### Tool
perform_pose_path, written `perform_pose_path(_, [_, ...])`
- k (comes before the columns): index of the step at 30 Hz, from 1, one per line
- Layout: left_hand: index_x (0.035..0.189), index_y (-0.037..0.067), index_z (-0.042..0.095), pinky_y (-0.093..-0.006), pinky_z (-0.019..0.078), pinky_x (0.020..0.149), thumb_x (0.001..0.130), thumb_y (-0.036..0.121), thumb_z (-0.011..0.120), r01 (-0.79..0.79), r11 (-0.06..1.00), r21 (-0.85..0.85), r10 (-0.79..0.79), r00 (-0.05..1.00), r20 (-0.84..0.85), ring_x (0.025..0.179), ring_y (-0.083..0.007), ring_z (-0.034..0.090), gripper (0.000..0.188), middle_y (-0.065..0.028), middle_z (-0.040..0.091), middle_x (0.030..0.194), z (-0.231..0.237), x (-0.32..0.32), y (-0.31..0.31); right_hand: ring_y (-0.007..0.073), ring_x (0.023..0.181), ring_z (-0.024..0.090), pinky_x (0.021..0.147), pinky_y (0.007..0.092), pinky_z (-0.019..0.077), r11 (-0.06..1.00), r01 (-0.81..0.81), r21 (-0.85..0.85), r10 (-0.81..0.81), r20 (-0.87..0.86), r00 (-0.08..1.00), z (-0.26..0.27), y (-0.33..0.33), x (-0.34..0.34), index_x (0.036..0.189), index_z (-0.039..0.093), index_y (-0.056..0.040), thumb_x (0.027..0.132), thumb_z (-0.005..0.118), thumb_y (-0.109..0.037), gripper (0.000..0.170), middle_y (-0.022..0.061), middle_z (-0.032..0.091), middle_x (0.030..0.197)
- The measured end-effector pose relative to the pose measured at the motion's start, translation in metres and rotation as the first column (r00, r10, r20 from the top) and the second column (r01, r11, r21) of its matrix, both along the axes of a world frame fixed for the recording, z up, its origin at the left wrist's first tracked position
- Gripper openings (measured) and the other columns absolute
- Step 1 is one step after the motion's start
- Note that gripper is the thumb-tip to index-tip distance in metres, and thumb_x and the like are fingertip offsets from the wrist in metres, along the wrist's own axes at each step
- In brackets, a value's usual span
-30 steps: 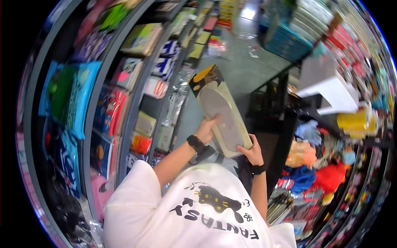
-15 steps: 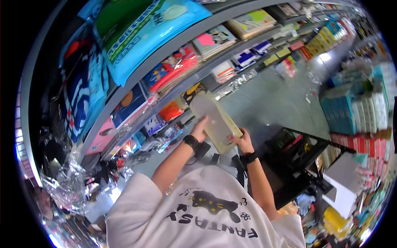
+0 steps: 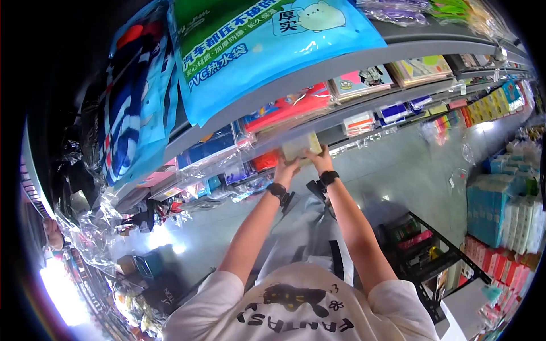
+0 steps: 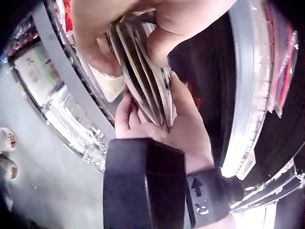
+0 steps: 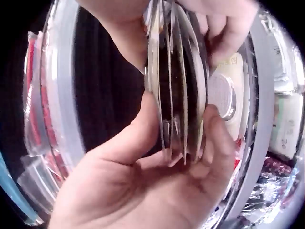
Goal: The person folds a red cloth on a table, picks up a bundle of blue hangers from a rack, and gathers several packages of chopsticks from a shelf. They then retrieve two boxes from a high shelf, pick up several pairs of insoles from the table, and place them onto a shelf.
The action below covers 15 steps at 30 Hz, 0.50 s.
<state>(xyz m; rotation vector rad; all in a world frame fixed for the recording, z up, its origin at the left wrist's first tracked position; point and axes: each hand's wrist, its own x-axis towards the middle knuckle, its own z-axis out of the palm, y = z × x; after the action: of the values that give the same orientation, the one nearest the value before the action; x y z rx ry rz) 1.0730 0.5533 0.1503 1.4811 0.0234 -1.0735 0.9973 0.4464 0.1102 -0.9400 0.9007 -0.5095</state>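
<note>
With my arms stretched out, I hold a bundle of insole packs (image 3: 301,146) at the lower shelf. My left hand (image 3: 289,169) grips the bundle's left side and my right hand (image 3: 322,159) its right side. Several thin edges of the packs (image 5: 183,86) face the right wrist view, with the left hand (image 5: 143,186) below and the right hand (image 5: 228,33) above. In the left wrist view the left hand (image 4: 186,24) is on top, while the strapped right hand (image 4: 183,136) cups the other end. Another cream insole pack (image 5: 233,86) lies beside the bundle.
An orange pack (image 3: 265,161) lies left of the hands. Above hangs the upper shelf edge (image 3: 318,65) with a blue hot water bag pack (image 3: 267,62). A black rack (image 3: 438,244) stands on the floor at right, and blue cartons (image 3: 486,199) are stacked beyond.
The insole packs have moved forward, from in front of my body to the lower shelf. Both arms are now extended, and the head view has swung left toward the shelving.
</note>
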Motion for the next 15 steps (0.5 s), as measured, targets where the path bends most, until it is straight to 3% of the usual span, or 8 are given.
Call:
perform_pose_path(2, [0.108, 0.014, 0.038, -0.0301, 0.0453, 0.070, 0.076, 0.011, 0.061, -0.027, 1.000, -0.008, 0.028, 0.999, 0.028, 0.087, -0.0134, 0.050, 0.040, -0.0018, 0.050, 0.100, -0.016, 0.015, -0.003, 0.0191, 0.081, 0.053, 0.072, 0.0280, 0.0439, 0.986, -0.031, -0.161, 0.032, 0.001, 1.000, -0.043, -0.001, 0.020, 0.111, 0.035, 0.0066, 0.061, 0.075, -0.026, 0.072, 0.0136, 0.054, 0.094])
perform_pose_path(3, [0.110, 0.013, 0.037, -0.0285, 0.0453, 0.069, 0.076, 0.008, 0.060, -0.027, 1.000, 0.016, 0.026, 0.997, 0.076, 0.086, -0.0132, 0.050, 0.041, -0.0021, 0.050, 0.099, -0.029, 0.022, -0.003, 0.0168, 0.087, 0.053, 0.073, 0.0295, 0.0448, 0.986, -0.047, -0.160, 0.042, -0.034, 0.999, -0.037, -0.002, 0.025, 0.109, 0.038, 0.0071, 0.061, 0.075, -0.022, 0.067, 0.0118, 0.053, 0.097])
perform_pose_path(6, [0.113, 0.012, 0.036, -0.0283, 0.0457, 0.067, 0.076, 0.006, 0.059, 0.017, 1.000, 0.002, -0.017, 0.961, 0.276, 0.085, -0.0147, 0.051, 0.044, -0.0026, 0.050, 0.098, -0.058, 0.036, -0.002, 0.0226, 0.089, 0.052, 0.077, 0.0336, 0.0432, 0.877, -0.267, -0.399, 0.135, -0.328, 0.935, -0.077, -0.008, 0.038, 0.109, 0.044, 0.0045, 0.060, 0.075, -0.030, 0.068, 0.0146, 0.053, 0.100])
perform_pose_path(7, [0.114, 0.012, 0.038, -0.0277, 0.0452, 0.067, 0.075, 0.006, 0.060, 0.017, 0.997, 0.076, -0.043, 0.932, 0.359, 0.082, -0.0148, 0.052, 0.046, -0.0021, 0.051, 0.096, -0.088, 0.046, 0.005, 0.0311, 0.094, 0.049, 0.082, 0.0383, 0.0397, 0.770, -0.445, -0.457, 0.137, -0.563, 0.815, -0.043, -0.011, 0.035, 0.110, 0.048, 0.0004, 0.059, 0.071, -0.040, 0.069, 0.0184, 0.052, 0.103])
perform_pose_path(10, [0.119, 0.003, 0.032, -0.0306, 0.0438, 0.073, 0.069, 0.018, 0.063, 0.097, 0.956, 0.278, -0.211, 0.883, 0.419, 0.086, -0.0218, 0.056, 0.061, -0.0127, 0.055, 0.100, -0.076, 0.050, 0.007, 0.0364, 0.098, 0.044, 0.086, 0.0397, 0.0360, 0.671, -0.629, -0.392, 0.205, -0.718, 0.666, -0.023, -0.014, 0.032, 0.114, 0.045, -0.0022, 0.060, 0.066, -0.046, 0.072, 0.0217, 0.051, 0.103])
perform_pose_path(13, [0.117, 0.002, 0.035, -0.0363, 0.0437, 0.074, 0.070, 0.023, 0.061, 0.105, 0.870, 0.482, -0.401, 0.720, 0.566, 0.086, -0.0301, 0.057, 0.058, -0.0182, 0.057, 0.095, -0.063, 0.046, 0.004, 0.0346, 0.100, 0.044, 0.086, 0.0371, 0.0366, 0.738, -0.554, -0.386, 0.140, -0.716, 0.684, -0.029, -0.008, 0.033, 0.115, 0.043, -0.0001, 0.063, 0.064, -0.042, 0.070, 0.0209, 0.051, 0.103])
perform_pose_path(15, [0.119, 0.003, 0.034, -0.0356, 0.0413, 0.078, 0.074, 0.022, 0.060, 0.094, 0.872, 0.481, -0.381, 0.746, 0.546, 0.093, -0.0310, 0.053, 0.055, -0.0187, 0.053, 0.103, -0.063, 0.043, 0.002, 0.0353, 0.099, 0.046, 0.086, 0.0373, 0.0372, 0.759, -0.539, -0.366, 0.189, -0.668, 0.720, -0.041, -0.007, 0.037, 0.115, 0.041, 0.0013, 0.066, 0.062, -0.041, 0.068, 0.0223, 0.051, 0.103])
